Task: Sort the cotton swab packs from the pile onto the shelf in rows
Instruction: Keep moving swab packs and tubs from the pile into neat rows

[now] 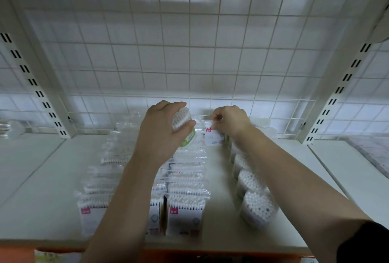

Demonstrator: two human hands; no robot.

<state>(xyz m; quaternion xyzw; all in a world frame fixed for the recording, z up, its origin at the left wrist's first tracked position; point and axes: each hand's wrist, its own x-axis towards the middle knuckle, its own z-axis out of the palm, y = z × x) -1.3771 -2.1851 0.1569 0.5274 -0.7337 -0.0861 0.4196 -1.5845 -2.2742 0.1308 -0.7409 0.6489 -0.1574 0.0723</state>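
Left hand (161, 134) gripping round swab tub (182, 120), swab ends tilting up-right, at shelf (48, 189) back. Right hand (230, 121) pinching flat swab pack (212, 138) top edge just beside. Tub row (250, 182) lying rightward, nearer right hand.

Flat packs (186, 180) stand in rows on the shelf (42, 189), round tubs (251, 182) lined up to their right.

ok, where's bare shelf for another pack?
Bare white shelf board left of the flat bagged swab packs, right of the round clear swab tubs, plus a narrow lane between. Back is crowded: left hand, right hand.
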